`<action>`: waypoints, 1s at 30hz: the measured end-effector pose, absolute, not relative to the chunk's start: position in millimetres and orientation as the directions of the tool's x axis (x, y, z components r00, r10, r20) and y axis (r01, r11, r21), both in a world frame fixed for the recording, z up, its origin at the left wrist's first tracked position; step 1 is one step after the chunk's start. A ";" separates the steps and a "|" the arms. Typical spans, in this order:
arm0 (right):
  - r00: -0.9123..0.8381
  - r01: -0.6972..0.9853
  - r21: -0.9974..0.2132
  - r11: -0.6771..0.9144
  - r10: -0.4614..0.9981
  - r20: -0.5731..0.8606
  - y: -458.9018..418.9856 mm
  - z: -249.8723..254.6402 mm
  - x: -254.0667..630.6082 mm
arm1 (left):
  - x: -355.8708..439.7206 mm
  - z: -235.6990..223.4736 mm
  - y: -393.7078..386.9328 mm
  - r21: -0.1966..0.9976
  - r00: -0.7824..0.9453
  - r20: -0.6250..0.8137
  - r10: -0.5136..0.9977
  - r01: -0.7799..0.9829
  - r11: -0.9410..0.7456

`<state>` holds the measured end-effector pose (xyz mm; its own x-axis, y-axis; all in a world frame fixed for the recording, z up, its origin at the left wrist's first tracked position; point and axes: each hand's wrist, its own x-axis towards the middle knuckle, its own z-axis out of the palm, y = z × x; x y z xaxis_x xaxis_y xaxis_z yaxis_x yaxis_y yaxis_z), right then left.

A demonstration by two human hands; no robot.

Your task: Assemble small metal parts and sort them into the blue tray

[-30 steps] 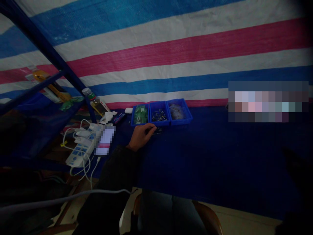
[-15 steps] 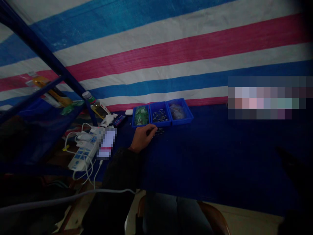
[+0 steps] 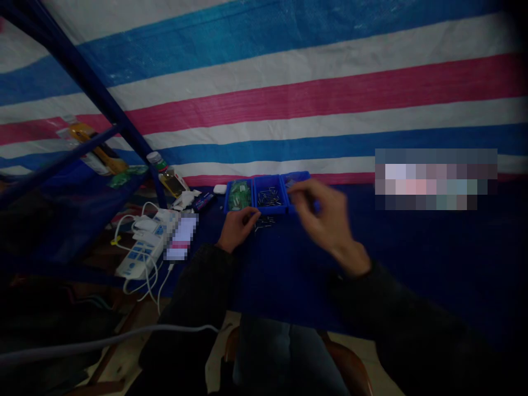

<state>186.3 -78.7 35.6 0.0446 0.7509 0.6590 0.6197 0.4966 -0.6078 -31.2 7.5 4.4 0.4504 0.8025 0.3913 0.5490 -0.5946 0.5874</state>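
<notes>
My left hand rests at the front of the blue trays, thumb and forefinger pinched; anything between them is too small to make out. Beside its fingertips, several small dark metal pins lie loose on the table. My right hand, slightly blurred, hovers over the right tray and partly hides it, its thumb and fingertips drawn together. Whatever they hold cannot be made out. Similar metal pieces fill the middle tray. Small green bags sit in the left tray.
A white power strip with tangled cables and a phone lie left of my arm. Behind them stand a bottle, crumpled tissue and a small white case. A blue metal frame rises at left before a striped sheet.
My right hand has come into view from the right and reached over the right tray. My left hand has shifted slightly left, away from the loose pins, fingers still pinched.
</notes>
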 end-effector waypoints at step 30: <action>-0.264 0.806 -0.422 0.416 0.889 0.373 -53.5 -7.0 167.2 | -29.5 10.0 4.7 0.571 0.561 0.321 0.762 0.528 -0.629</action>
